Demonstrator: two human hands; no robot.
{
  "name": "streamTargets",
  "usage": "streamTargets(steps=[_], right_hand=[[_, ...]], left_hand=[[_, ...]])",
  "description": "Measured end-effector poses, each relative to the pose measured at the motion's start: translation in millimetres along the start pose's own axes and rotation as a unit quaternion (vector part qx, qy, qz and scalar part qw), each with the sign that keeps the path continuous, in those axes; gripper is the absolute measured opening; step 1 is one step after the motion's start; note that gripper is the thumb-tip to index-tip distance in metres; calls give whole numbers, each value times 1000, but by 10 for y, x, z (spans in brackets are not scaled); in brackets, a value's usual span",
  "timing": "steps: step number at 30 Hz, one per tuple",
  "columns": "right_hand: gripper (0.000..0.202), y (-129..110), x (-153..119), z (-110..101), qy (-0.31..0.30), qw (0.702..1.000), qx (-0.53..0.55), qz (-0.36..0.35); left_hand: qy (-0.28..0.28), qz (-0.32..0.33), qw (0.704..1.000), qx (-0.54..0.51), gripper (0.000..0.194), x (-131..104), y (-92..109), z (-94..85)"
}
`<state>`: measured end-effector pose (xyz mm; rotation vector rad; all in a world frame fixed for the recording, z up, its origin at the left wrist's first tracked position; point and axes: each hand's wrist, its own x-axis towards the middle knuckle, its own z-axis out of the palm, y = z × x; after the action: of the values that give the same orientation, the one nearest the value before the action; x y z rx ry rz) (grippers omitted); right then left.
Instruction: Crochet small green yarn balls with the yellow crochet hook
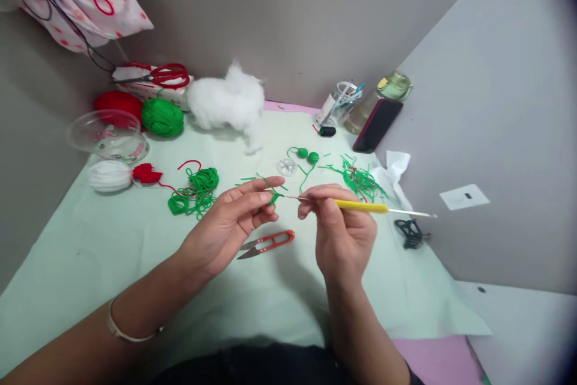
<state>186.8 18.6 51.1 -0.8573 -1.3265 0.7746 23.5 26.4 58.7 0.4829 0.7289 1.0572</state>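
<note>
Between the thumb and fingers of my left hand [238, 214] is a small green crochet piece [274, 197], pinched near its edge. My right hand [342, 232] grips a crochet hook [360, 206] by its yellow handle, pen-fashion. The hook's thin metal tip points left and meets the green piece; whether yarn is looped on it is too small to tell. Below my hands lie orange-handled thread snips [268, 245]. Left of my left hand is a loose tangle of green yarn [198, 190]. Two small green crocheted balls [308, 155] sit beyond my hands.
White stuffing [225, 100], a green yarn ball [163, 117], red-handled scissors [169, 75] and a clear plastic tub [108, 136] stand at the back left. Green yarn scraps [360, 181], a phone [377, 125], a pen cup [338, 103] and a black clip [410, 233] are on the right.
</note>
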Motion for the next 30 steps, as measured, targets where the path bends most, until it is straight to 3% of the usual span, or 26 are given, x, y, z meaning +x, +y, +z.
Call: streamTargets(steps=[5, 9, 12, 14, 16, 19, 21, 23, 26, 28, 30], right_hand=[[13, 19, 21, 1, -33, 998, 15, 49], [16, 24, 26, -36, -24, 989, 100, 106], [21, -18, 27, -59, -35, 989, 102, 103], [22, -43, 4, -62, -42, 997, 35, 57], [22, -42, -40, -52, -65, 994, -74, -41], [30, 10, -115, -17, -87, 938, -267, -204], [34, 43, -140, 5, -71, 909, -325, -251], [30, 50, -129, 14, -44, 934, -277, -222], [23, 25, -62, 9, 1, 992, -87, -96], [21, 11, -16, 10, 3, 999, 5, -39], [18, 5, 6, 23, -21, 999, 23, -23]], left_hand=[[-30, 5, 997, 71, 31, -43, -20, 35], [-36, 7, 996, 85, 30, -37, -1, 39], [-34, 8, 995, 89, 28, -37, 26, 29], [-26, 18, 995, 92, 28, -45, 33, 32], [-15, 31, 995, 93, 30, -54, 26, 47], [-10, 10, 998, 63, 35, -56, -3, 69], [-25, -32, 999, 17, 35, -47, -24, 66], [-35, -63, 997, -19, 33, -33, -35, 49], [-24, -51, 998, -23, 32, -26, -24, 27], [-21, -38, 999, -4, 33, -37, -13, 33], [-28, -30, 999, 15, 32, -56, -12, 57]])
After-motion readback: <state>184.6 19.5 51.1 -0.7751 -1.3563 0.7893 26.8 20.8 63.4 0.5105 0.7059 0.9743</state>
